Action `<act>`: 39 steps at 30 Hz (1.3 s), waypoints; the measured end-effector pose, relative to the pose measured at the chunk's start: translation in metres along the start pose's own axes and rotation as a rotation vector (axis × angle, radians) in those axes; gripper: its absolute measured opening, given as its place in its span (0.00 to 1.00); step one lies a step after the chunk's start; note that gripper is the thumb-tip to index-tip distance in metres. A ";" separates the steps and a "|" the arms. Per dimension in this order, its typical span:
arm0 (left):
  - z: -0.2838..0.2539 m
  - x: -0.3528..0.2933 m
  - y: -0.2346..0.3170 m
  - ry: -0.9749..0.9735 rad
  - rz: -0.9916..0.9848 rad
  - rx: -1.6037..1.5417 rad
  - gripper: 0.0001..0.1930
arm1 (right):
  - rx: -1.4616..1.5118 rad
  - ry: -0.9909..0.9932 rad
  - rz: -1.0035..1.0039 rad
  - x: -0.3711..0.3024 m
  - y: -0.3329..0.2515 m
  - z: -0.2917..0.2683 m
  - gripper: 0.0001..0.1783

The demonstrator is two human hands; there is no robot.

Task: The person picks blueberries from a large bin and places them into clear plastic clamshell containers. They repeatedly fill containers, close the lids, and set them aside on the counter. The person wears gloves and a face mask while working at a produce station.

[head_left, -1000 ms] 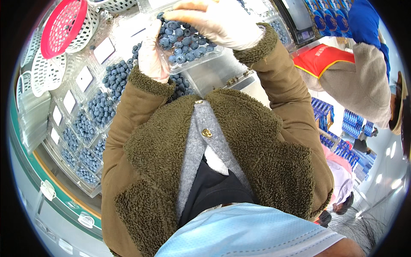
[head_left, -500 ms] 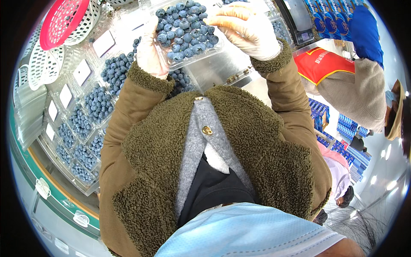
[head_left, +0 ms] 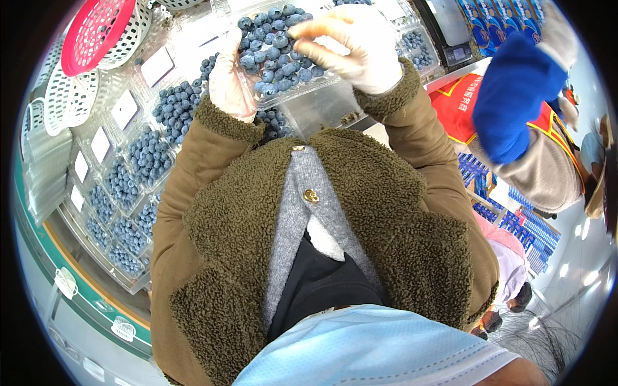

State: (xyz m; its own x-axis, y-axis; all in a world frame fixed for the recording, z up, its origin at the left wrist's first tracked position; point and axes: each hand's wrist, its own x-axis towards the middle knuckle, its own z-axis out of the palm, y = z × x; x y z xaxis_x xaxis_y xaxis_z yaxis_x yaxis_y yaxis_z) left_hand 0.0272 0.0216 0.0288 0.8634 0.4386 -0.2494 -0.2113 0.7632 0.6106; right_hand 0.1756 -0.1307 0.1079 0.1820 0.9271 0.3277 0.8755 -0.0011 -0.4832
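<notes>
1. Looks like a clear, rectangular, thin-walled plastic punnet [head_left: 290,94]; is see-through, with a narrow rim along the side nearest the wearer.
2. Stands open at the top, mouth turned up, berries exposed.
3. Is held along its left side by the left hand [head_left: 232,89], in the upper middle of the view.
4. Contains round, dark-blue blueberries [head_left: 270,56] with a pale, dusty bloom; lie loose and closely packed, with some small gaps.
5. Are partly covered at upper right by the right hand [head_left: 351,48], fingertips right at the fruit; cannot tell whether pinching one.

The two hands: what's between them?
The head view shows a clear plastic tub of blueberries between the left hand and the right hand.
</notes>
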 end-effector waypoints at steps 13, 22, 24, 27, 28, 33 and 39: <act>-0.005 0.001 -0.004 -0.009 -0.101 -0.199 0.22 | -0.308 0.023 -0.304 -0.027 -0.007 0.017 0.27; -0.013 -0.003 -0.002 -0.208 -0.229 -0.358 0.23 | -0.089 0.270 0.006 -0.013 0.002 -0.004 0.19; -0.011 -0.009 -0.003 -0.219 -0.221 -0.325 0.24 | -0.092 0.232 0.010 -0.009 0.000 0.002 0.19; -0.005 -0.017 -0.003 -0.091 -0.146 -0.131 0.27 | -0.090 0.216 -0.027 -0.006 -0.007 0.009 0.17; -0.004 -0.018 -0.003 0.029 -0.105 -0.005 0.30 | -0.087 0.183 -0.054 -0.005 -0.009 0.009 0.16; -0.001 -0.021 -0.007 0.054 -0.128 -0.035 0.30 | -0.021 0.111 -0.082 -0.002 -0.019 0.007 0.15; -0.011 -0.023 -0.014 -0.112 -0.131 -0.102 0.27 | -0.186 0.049 -0.227 -0.008 -0.025 0.022 0.17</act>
State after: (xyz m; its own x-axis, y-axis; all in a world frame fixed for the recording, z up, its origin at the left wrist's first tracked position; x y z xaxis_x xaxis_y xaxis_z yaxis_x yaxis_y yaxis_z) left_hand 0.0056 0.0065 0.0178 0.9310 0.2812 -0.2330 -0.1342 0.8568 0.4979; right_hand 0.1426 -0.1297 0.0997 -0.0107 0.8924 0.4510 0.9624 0.1317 -0.2376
